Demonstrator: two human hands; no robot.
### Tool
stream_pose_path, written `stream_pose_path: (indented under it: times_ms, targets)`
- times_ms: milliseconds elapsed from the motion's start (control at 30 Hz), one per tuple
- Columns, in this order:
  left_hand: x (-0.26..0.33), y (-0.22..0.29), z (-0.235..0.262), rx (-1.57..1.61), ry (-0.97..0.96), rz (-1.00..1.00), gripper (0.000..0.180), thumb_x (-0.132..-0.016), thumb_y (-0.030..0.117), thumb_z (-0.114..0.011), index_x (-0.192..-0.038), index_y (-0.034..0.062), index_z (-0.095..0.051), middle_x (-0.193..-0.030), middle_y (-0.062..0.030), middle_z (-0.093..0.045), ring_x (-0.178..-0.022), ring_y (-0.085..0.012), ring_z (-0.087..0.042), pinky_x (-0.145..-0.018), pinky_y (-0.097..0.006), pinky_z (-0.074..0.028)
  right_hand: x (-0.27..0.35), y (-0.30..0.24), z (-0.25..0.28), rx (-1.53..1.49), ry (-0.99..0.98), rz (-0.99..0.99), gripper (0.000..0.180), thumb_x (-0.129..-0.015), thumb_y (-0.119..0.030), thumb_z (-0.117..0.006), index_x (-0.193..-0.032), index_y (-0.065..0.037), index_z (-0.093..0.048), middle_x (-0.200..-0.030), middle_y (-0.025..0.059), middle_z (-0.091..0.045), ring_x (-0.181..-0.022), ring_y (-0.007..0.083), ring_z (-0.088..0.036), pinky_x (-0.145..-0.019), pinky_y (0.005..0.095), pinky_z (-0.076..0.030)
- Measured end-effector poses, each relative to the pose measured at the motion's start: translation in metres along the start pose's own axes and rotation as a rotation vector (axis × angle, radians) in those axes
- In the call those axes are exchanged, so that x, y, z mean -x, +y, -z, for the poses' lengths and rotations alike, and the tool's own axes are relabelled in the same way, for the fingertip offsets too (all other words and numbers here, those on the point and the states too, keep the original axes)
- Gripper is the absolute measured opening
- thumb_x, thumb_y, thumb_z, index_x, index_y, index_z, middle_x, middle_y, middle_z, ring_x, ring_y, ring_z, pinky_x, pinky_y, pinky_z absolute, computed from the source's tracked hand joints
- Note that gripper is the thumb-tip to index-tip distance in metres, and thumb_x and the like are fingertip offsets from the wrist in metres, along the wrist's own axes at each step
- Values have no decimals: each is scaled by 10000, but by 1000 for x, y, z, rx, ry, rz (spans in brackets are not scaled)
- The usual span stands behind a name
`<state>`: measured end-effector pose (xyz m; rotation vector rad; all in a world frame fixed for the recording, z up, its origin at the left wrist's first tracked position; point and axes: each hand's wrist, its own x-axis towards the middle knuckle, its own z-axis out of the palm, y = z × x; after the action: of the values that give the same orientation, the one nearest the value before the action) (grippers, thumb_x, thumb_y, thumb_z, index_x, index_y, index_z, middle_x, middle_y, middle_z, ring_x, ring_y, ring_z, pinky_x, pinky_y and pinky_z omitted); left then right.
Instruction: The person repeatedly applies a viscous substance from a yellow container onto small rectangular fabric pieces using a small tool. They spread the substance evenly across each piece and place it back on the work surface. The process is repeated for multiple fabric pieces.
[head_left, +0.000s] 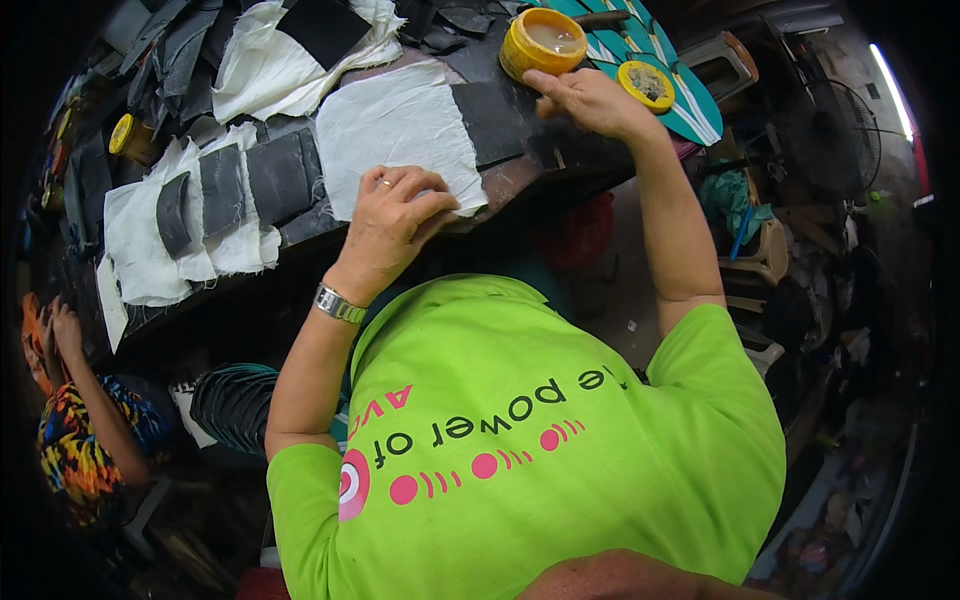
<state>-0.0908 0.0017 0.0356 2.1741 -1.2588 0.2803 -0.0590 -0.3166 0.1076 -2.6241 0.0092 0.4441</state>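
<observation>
A square of white cloth (395,120) lies over the near edge of the dark workbench. My left hand (395,215), with a ring and a metal watch, rests on its near edge with bent fingers closed on the cloth. Farther right, my right hand (590,100) has its thumb and fingers closed against the side of an open yellow jar (515,52) with pale liquid inside. Its fingertips are partly hidden. Beside that hand lies a round yellow lid (646,86) with a crusted top. A dark rectangular piece (487,122) sits right of the cloth.
Dark pieces on white cloth (148,250) lie along the bench at left. Another yellow jar (132,138) stands behind them, near dark scraps (180,60). Teal sheets with white strips (690,105) are at the far right end. Another person's arm (95,400) shows at left.
</observation>
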Motion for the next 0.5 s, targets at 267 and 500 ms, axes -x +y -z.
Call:
stream_pose_path:
  times_ms: [267,500]
  targets:
    - [-6,-7,43,339,-98,238,209,-906,225,-728,-1001,40,-708,-1048,-88,-702,-1024,-247,-648,-947,-381,-459,-24,-10,-67,-358,263,640,620,-1044,-596,-362,-1389,-135,-592,-1454,66,-569,-1480,232,-308,-1225,403,-184]
    - [-45,-57,-19,-160,58,183,446,-1023,286,-515,-1397,44,-515,-1449,-182,-509,-1360,-312,-471,-1126,-454,-347,-32,-29,-114,583,461,424,698,-990,-675,-366,-1532,-241,-439,-1658,77,-256,-1550,345,-103,-1195,659,-59]
